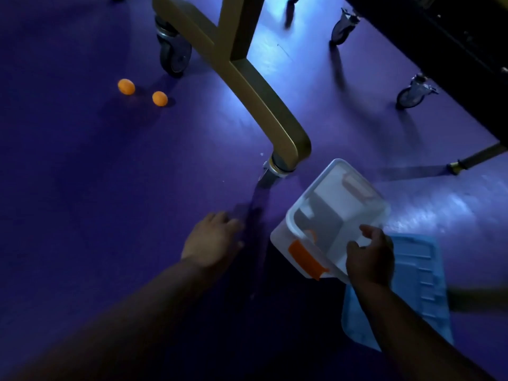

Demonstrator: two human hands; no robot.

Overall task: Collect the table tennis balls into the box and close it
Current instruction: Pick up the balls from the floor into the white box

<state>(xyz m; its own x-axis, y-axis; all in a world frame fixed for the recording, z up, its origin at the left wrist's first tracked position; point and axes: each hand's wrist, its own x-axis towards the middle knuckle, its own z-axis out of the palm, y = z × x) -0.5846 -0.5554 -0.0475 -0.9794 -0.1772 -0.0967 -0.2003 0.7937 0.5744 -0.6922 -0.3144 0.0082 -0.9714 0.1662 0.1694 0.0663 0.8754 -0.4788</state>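
Observation:
Two orange table tennis balls lie on the purple floor at the far left, one a little behind the other. A clear plastic box with orange latches is tilted, its open top facing me. My right hand grips its near rim, thumb inside. The box's light blue lid lies flat on the floor under and behind that hand. My left hand reaches forward over the floor with relaxed fingers, holding nothing, well short of the balls. I see no ball inside the box.
A gold metal table leg curves down to a caster just beyond the box. Another caster stands near the balls. More wheels and a dark table edge are at the right.

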